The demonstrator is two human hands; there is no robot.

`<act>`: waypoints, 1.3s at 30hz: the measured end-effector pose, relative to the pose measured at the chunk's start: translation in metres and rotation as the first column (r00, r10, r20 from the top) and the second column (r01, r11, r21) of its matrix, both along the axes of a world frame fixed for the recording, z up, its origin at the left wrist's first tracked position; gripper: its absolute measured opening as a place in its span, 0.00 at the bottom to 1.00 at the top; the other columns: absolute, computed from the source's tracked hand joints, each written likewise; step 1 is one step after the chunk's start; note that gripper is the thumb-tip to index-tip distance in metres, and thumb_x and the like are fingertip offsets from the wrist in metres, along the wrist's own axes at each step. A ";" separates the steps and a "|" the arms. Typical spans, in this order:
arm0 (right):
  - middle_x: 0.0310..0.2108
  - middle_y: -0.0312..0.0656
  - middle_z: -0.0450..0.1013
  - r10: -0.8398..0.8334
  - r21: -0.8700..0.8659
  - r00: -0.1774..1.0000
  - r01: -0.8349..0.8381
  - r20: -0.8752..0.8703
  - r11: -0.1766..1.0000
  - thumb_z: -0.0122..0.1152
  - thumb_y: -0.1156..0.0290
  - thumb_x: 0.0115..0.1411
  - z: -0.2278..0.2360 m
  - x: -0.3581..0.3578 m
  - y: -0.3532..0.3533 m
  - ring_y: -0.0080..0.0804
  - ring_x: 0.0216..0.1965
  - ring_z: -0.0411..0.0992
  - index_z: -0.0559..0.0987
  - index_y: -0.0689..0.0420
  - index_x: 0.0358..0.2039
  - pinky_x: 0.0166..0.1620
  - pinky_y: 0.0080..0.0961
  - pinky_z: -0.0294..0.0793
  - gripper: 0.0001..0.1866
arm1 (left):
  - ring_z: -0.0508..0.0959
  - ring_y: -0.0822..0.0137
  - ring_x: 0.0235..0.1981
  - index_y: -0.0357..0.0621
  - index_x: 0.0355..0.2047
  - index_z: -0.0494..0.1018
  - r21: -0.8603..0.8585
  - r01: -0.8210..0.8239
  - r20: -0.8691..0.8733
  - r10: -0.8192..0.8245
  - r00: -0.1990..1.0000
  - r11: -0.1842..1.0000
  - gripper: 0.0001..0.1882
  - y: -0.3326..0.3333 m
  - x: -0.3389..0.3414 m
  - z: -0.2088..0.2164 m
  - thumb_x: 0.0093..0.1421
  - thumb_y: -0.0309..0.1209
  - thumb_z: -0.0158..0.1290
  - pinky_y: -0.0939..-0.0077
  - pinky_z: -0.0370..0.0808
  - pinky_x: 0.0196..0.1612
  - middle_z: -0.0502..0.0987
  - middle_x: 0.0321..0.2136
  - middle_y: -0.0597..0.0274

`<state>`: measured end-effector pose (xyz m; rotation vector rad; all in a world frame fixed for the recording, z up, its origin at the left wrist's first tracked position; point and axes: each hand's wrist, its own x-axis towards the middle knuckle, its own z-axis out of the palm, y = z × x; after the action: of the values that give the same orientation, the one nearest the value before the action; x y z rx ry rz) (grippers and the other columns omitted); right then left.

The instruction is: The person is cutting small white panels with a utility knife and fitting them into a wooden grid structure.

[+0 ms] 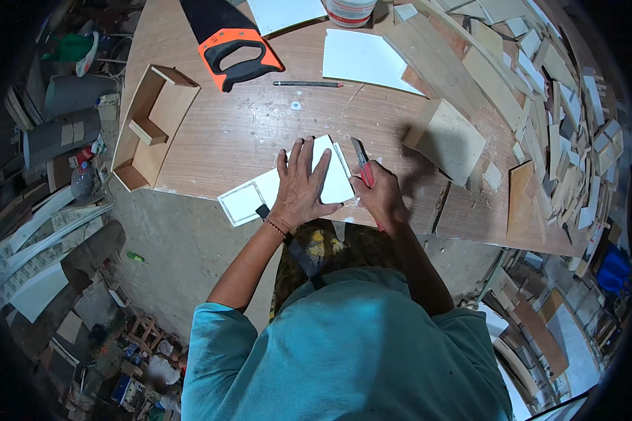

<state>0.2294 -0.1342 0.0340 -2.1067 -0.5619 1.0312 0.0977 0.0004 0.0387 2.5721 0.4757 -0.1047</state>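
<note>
A white board piece (pixel 338 181) with pencil lines lies at the near edge of the wooden table. My left hand (pixel 298 184) presses flat on it with the fingers spread. Just right of the board, my right hand (pixel 383 196) is closed around a red utility knife (pixel 366 170). Its blade points away from me, close to the board's right edge; I cannot tell whether it touches. A dark strap (pixel 298 254) runs from beside my left wrist to my shirt.
An orange-and-black handsaw (pixel 239 55) and a pencil (pixel 307 84) lie farther back. A small open wooden box (pixel 144 140) stands at the left edge. On the right are a wood block (pixel 446 137) and heaped offcuts (pixel 562 126). A white tub (pixel 350 10) stands at the back.
</note>
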 end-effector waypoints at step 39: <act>0.21 0.47 0.73 -0.060 0.062 0.971 0.077 -0.233 0.995 0.56 0.73 0.51 0.004 0.008 0.000 0.33 0.17 0.73 0.74 0.63 0.31 0.22 0.26 0.72 0.08 | 0.40 0.40 0.62 0.49 0.61 0.47 0.019 0.006 -0.025 -0.006 1.000 1.000 0.58 -0.001 0.000 -0.007 0.32 0.56 0.62 0.37 0.35 0.56 0.39 0.61 0.38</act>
<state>0.2377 -0.1345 0.0384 -1.8988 -0.4018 1.1795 0.0979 -0.0009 0.0315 2.5939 0.4802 -0.1354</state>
